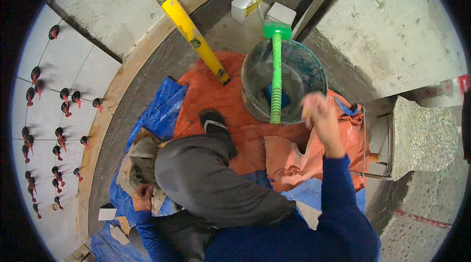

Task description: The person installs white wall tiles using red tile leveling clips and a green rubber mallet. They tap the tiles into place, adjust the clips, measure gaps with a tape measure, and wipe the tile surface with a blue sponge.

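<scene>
From where I stand, the work looks to be at a moment between grips, with the right hand [318, 110] at the near right edge of the bucket [310, 65]. Its fingers are bent but smeared by blur, so I cannot tell how far open they are, whether they hold anything, or whether they touch the rim. The left hand [143, 197] is low on the left, fingers curled inward beside a crumpled pale sack [128, 173]; whether something small is pinched there I cannot tell.

A move into the bucket would, I judge, call for clearing the green mallet [276, 65], which lies across its mouth, head at the far rim and ribbed grip at the near one. Taking the mallet itself would call for the right fingers to shift left and wrap that grip.

The bucket stands on an orange tarpaulin [201, 83], beyond the person's bent leg. It is round and dark, its inside smeared grey, with a blue object [268, 96] low inside, partly behind the handle. A yellow spirit level [189, 31] slants to its left.
</scene>
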Motion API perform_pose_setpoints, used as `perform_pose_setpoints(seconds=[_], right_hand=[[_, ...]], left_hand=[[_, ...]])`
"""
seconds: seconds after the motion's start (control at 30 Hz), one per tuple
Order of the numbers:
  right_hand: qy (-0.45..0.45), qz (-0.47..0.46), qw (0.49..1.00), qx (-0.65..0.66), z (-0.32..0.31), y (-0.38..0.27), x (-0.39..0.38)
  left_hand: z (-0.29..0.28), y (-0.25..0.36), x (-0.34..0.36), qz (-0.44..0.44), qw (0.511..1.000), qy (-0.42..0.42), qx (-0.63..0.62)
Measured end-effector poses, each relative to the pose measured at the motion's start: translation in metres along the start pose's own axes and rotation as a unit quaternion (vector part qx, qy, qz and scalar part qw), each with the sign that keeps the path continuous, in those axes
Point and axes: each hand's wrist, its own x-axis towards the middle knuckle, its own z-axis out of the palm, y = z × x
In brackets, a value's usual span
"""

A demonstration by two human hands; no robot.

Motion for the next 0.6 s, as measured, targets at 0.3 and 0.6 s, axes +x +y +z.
perform_pose_setpoints(seconds=[0.3, 0.6], right_hand=[[-0.061, -0.053, 0.968, -0.238, 0.111, 0.112, -0.081], [-0.021, -0.232, 0.948, -0.216, 0.010, 0.009, 0.079]], left_hand=[[0.004, -0.002, 0.000, 0.035, 0.999, 0.001, 0.031], [0.006, -0.019, -0.010, 0.011, 0.986, 0.027, 0.163]])
